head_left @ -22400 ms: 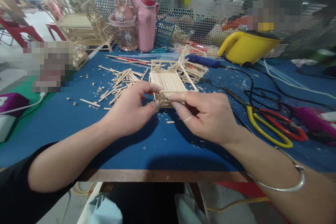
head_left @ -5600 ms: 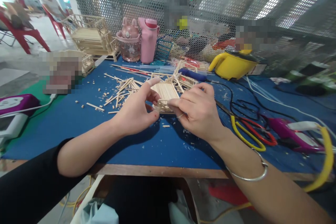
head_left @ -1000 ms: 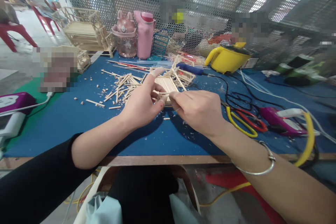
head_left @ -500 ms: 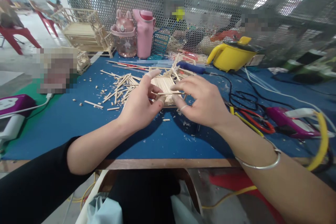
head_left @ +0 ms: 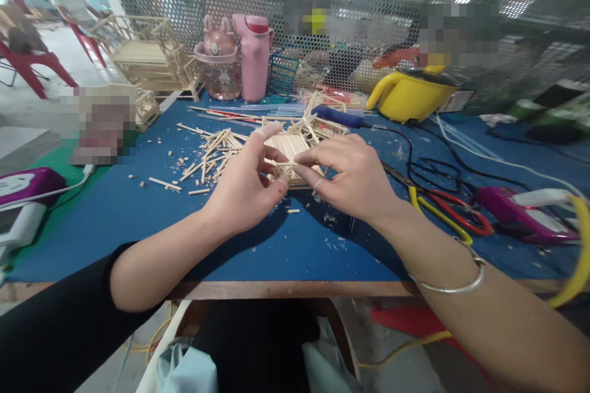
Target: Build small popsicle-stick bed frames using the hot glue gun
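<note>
My left hand is closed, with a thin wooden stick at its fingertips. From the other side my right hand pinches the same stick between thumb and forefinger. Only a short length of it shows between the two hands. Pale coverings sit on some fingertips. Just behind the fingers lies a flat panel of wooden sticks set side by side, partly covered by both hands. A pile of loose cut sticks spreads to the left of my left hand.
A blue-handled tool with a black cord rests behind the panel. Red-handled pliers and a purple power strip lie right. A yellow pot, a pink bottle and a stick-built model stand at the back.
My right hand's fingers have moved left along the stick and closed into a pinch, so less of the stick shows. My left hand has barely moved.
</note>
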Demonstrator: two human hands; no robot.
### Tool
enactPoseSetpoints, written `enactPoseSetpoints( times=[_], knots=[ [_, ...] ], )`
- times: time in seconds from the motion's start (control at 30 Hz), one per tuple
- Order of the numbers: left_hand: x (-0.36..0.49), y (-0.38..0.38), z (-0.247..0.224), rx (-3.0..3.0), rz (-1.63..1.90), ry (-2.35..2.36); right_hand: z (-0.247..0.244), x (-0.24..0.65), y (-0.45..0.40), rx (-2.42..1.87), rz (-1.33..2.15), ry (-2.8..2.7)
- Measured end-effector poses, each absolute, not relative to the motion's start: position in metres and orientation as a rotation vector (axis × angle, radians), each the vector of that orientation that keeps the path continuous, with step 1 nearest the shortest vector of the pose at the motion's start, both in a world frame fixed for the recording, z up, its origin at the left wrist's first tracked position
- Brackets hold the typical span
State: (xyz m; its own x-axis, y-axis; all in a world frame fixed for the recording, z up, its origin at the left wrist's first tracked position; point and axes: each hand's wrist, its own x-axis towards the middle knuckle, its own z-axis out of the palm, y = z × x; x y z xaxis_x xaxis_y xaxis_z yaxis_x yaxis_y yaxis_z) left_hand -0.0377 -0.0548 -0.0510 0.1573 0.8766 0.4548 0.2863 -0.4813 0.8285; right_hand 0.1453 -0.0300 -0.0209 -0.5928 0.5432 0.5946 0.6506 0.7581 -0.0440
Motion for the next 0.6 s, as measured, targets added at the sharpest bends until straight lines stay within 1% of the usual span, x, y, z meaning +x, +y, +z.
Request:
enactPoseSetpoints(
  times=[0.3, 0.5, 0.6],
  knots=[
    [-0.043, -0.057, -0.05, 1.925, 1.252, 1.108, -0.022, 0.145, -0.03, -0.895, -0.218, -2.328],
    [-0.051, -0.056, -0.05, 2.151, 1.143, 1.121, -0.023, 0.146, -0.029, -0.874, -0.232, -2.313],
    [-0.058, -0.053, -0.049, 2.244, 1.073, 1.028, -0.025, 0.146, -0.029, -0.869, -0.237, -2.298]
  ],
)
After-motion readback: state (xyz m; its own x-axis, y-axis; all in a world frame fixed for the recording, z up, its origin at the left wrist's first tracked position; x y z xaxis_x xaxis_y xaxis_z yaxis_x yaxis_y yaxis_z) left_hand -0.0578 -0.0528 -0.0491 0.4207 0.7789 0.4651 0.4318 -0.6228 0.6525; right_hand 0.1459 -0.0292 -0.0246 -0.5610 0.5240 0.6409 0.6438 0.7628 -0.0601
